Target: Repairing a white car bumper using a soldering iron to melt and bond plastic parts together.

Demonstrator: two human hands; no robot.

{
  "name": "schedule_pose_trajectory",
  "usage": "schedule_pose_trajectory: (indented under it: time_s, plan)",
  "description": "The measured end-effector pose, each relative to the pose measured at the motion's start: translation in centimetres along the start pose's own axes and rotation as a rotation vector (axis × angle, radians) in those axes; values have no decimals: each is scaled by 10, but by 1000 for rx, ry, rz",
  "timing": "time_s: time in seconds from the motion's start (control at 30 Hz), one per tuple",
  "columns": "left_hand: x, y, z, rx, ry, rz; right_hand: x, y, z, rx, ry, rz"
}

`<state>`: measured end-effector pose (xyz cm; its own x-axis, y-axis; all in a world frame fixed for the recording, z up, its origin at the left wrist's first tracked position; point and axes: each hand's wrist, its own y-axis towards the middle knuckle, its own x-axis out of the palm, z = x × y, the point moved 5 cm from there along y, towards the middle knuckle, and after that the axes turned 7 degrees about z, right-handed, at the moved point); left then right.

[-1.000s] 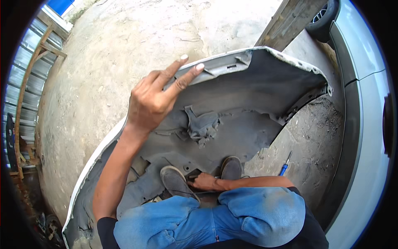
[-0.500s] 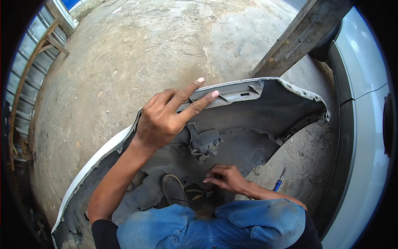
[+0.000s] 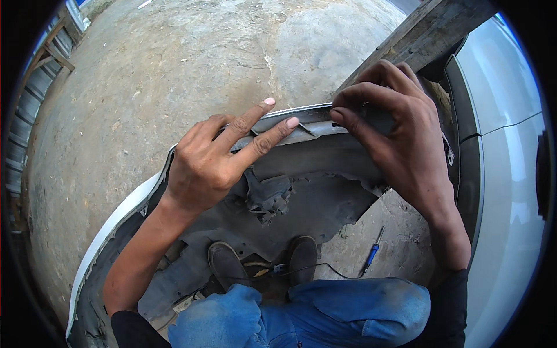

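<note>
A: Obs., L to R. Far L?
B: Ribbed metal wall (image 3: 29, 113). Then the car bumper (image 3: 333, 159), white outside, dark inside. Its long axis bows from low on your L, up and across in front of you to the R.
A: L grip?
B: Your L hand (image 3: 206, 153) lies over the top rim (image 3: 318, 129), two fingers stretched past it, pointing up-R. Thumb hidden, so can't say if it's clamped on.
A: Btwn hands?
B: Short run of rim, approx. L–R, slight rise toward R. Nearer you, both shoes (image 3: 229, 267) sit in the bumper's curve, thin cord (image 3: 328, 265) running R from there.
A: R grip?
B: Your R hand (image 3: 406, 133) is at the rim, thumb & fingertips brought close together. Anything pinched is too small to make out.
A: Key relation?
B: That rim run goes L from your R fingertips, crosswise to your forearms. R hand is nearer the bumper's R end.
A: Further R?
B: Blue-handled tool (image 3: 372, 252) on the floor (image 3: 348, 252), tip away from you. Wood post (image 3: 423, 40) beyond R hand; pale car (image 3: 510, 174) far R.
</note>
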<state>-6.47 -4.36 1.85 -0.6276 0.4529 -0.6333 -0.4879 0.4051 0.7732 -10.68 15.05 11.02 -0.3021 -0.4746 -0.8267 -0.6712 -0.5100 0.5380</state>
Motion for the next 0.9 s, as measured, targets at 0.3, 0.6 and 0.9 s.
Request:
schedule_pose_trajectory:
  time_s: [0.3,0.6,0.9]
  plan:
    - [0,-8,-2,11,26,15,21,3,-6,19,-75,-43]
    - [1,-7,-1,0,17,23,21,-3,-4,75,-54,4]
    - [0,-6,1,-14,36,-28,23,-1,-8,60,-94,34]
